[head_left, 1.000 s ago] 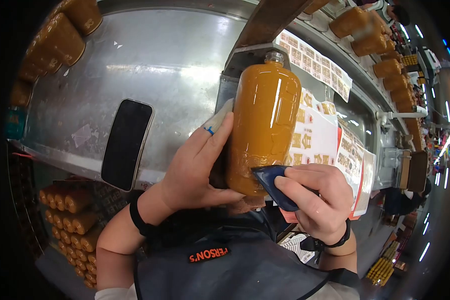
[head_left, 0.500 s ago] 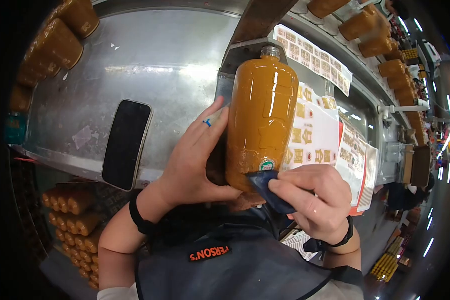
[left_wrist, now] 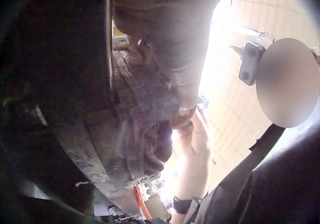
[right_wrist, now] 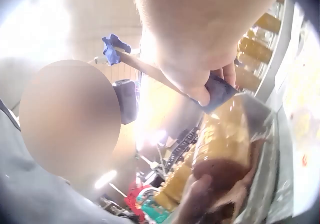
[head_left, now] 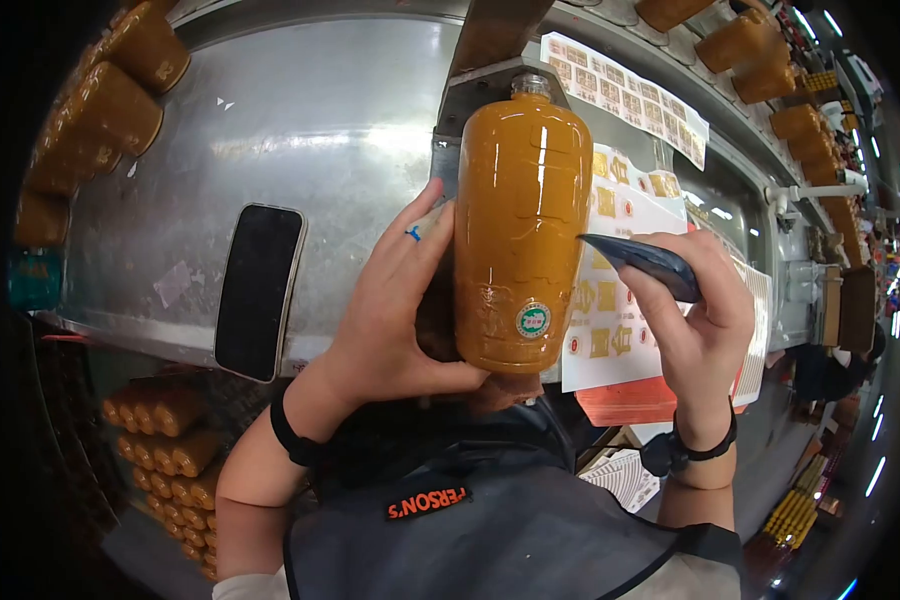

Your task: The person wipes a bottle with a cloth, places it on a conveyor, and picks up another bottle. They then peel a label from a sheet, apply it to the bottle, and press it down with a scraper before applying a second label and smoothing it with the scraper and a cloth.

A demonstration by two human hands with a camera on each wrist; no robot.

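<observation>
An amber glass bottle [head_left: 525,220] lies in a metal holder [head_left: 450,105], its neck toward the far side. Near its base is a round green-and-white sticker [head_left: 533,320]. My left hand [head_left: 395,310] rests along the bottle's left side with extended fingers, the thumb by the base. My right hand [head_left: 705,320] pinches a dark blue flat piece [head_left: 660,265], whose tip is beside the bottle's right edge. In the right wrist view the blue piece [right_wrist: 218,91] appears above the bottle [right_wrist: 222,139]. The left wrist view is dark and partly glared.
A black phone [head_left: 260,290] lies on the metal table [head_left: 340,100] at the left. Printed sticker sheets [head_left: 610,350] lie right of the bottle, with another sheet [head_left: 630,95] behind. More amber bottles [head_left: 100,110] stand at the far left and along the right-hand rail.
My right hand has moved off the bottle's lower front, up and to the right, with the blue piece. The round sticker is now fully uncovered. My left hand has stayed beside the bottle.
</observation>
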